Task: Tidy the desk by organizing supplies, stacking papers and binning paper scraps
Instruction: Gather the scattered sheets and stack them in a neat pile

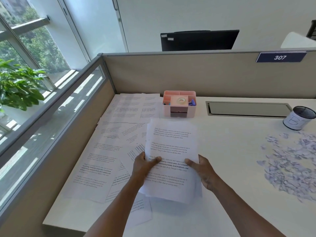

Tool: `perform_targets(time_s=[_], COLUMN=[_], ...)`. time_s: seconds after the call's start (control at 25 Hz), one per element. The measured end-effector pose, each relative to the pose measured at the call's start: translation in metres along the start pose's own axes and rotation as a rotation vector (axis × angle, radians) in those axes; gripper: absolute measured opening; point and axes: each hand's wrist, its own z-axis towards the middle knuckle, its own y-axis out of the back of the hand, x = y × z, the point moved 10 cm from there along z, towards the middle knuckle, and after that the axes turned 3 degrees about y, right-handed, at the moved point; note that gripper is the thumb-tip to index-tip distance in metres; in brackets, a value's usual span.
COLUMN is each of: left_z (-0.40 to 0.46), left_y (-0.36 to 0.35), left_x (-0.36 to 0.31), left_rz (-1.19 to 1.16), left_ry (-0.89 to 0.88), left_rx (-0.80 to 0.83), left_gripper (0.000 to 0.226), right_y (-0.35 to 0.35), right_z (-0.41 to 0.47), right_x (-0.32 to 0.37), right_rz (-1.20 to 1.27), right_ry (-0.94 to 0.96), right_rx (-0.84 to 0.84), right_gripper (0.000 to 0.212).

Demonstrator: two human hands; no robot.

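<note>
Nearest us, both hands are holding a sheaf of printed papers (171,158) just above the table (227,147). The left hand (142,165) is pinching the sheaf's left edge with the thumb on top, and the right hand (203,170) is gripping the right edge the same way, so each grip is closed on the paper. The lower sheets are fanning out unevenly at the bottom edge, and I reckon that is the danger: with only thumbs pinning the top page, a loose sheet underneath could be slipping free and sliding back among the rest.

Left of the hands, scattered printed sheets (109,151) are lying overlapped at all angles, running up to the partition corner, so the stacking looks only partly done. Off to the right, a spread of torn paper scraps (290,161) is waiting well apart from the sheaf; any sweep of paper over that way could be scattering them further.

Further back, a pink desk organizer (179,103) is standing with a tape roll (181,100) in it, and a mesh cup (299,119) labelled as a bin is sitting beyond the scraps. Behind everything, the beige cubicle partition (188,76) is carrying a 307 sign (280,57), with a dark monitor (199,40) beyond and a window with a leafy plant (18,82) on the left.
</note>
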Motion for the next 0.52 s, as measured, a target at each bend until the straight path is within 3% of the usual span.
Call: perform_targets(time_s=[0.24, 0.52], left_z=[0.006, 0.001], left_y=[0.002, 0.002], left_x=[0.004, 0.001], left_rz=[-0.073, -0.067], left_ry=[0.067, 0.031], left_rx=[0.082, 0.115], left_gripper=[0.029, 0.038], right_y=[0.010, 0.010], right_z=[0.007, 0.008], right_x=[-0.004, 0.006], right_rz=[-0.050, -0.169], right_ry=[-0.010, 0.026], right_rx=[-0.059, -0.146], right_gripper=[0.020, 0.025])
